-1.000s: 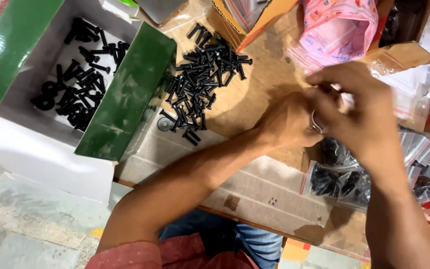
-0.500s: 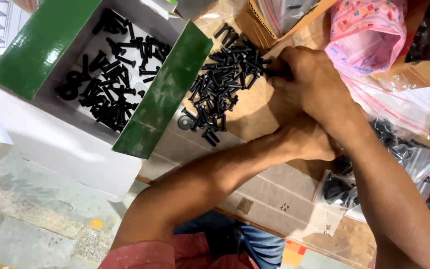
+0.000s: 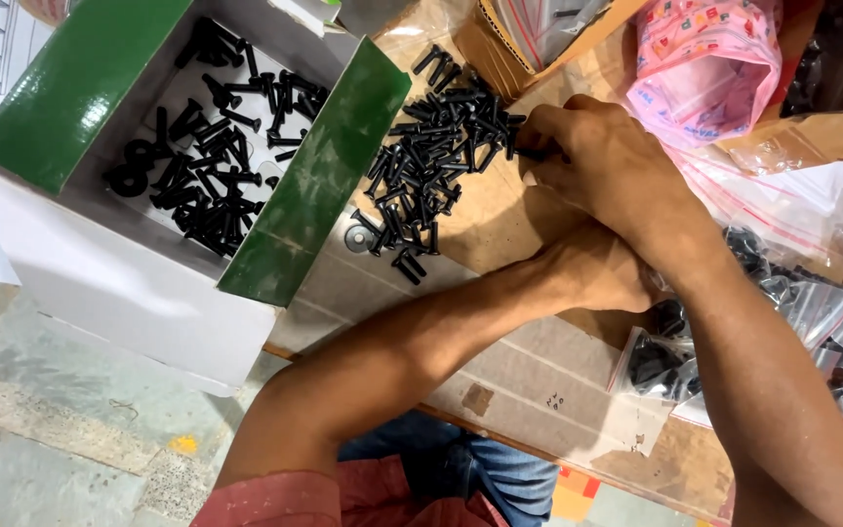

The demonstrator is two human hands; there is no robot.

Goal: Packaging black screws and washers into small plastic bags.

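A pile of black bolts (image 3: 436, 161) is spread on the cardboard worktop (image 3: 539, 381) at upper centre. One bolt at its right edge is pinched by the right hand (image 3: 597, 161); the left hand (image 3: 602, 273), tucked beneath, cannot be read. The bolts are judged small, rigid, light, best gripped by the shank.

Black screws (image 3: 431, 166), green-flapped white box (image 3: 119, 263), pink bag (image 3: 709, 63)
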